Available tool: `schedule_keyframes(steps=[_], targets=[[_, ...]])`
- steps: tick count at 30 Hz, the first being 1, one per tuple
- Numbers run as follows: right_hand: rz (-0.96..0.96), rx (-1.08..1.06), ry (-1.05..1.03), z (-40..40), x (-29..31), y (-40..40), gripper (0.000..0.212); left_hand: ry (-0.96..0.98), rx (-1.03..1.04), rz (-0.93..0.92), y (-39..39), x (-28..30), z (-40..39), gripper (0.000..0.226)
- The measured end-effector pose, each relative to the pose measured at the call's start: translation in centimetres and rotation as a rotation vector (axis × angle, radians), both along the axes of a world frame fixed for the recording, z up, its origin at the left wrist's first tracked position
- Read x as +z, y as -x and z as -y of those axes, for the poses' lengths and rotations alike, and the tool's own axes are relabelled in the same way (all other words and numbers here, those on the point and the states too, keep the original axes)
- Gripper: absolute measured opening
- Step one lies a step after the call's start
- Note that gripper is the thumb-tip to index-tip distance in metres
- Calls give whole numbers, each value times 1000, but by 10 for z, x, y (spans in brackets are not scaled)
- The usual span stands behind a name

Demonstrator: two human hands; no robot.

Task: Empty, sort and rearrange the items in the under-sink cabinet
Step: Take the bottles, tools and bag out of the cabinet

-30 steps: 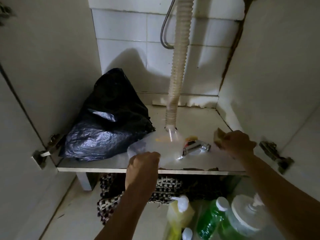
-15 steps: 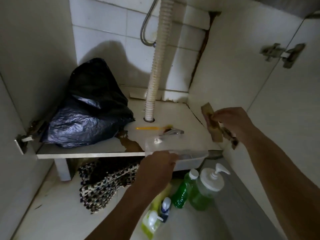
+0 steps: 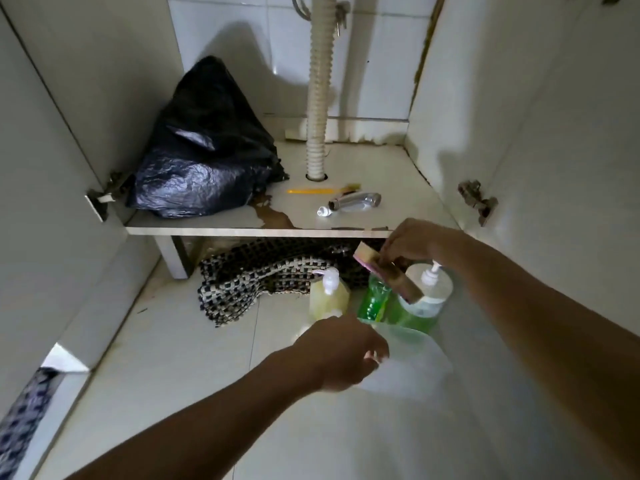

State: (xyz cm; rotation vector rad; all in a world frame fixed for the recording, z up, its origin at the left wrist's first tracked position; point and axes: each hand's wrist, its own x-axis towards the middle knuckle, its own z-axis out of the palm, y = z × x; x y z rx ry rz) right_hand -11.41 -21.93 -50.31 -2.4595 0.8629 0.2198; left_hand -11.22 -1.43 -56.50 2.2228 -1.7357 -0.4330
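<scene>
Above the floor, right hand (image 3: 410, 241) pinches sponge (image 3: 388, 276); left hand (image 3: 341, 353) grips clear container (image 3: 412, 365).

A crinkled, glossy black plastic bag (image 3: 204, 157) was seen on the shelf (image 3: 207, 226), whose smooth surface was stained and chipped at the edge. The sprayer (image 3: 356, 200) looked like shiny metal, the hose (image 3: 319, 98) ribbed plastic, the mat (image 3: 263, 278) coarse woven cloth, the bottles (image 3: 374, 299) translucent plastic.

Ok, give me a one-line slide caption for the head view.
Left hand lifts out a clear container while right hand holds a worn sponge above soap bottles.
</scene>
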Motion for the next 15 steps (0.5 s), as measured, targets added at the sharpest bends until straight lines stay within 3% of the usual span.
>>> schedule_keyframes(steps=[4,6,8,15], targets=[[-265,183,59,-10,-34,13,15,-137,-88,-29,24,-33,-3,26],[-319,197,53,-13,-52,21,11,-211,-123,-27,34,-52,-2,27],[-353,176,57,-11,-71,29,20,-277,-164,9,44,-69,1,28],[-465,184,228,-1,-113,64,26,-453,-187,105,61,-106,6,34]])
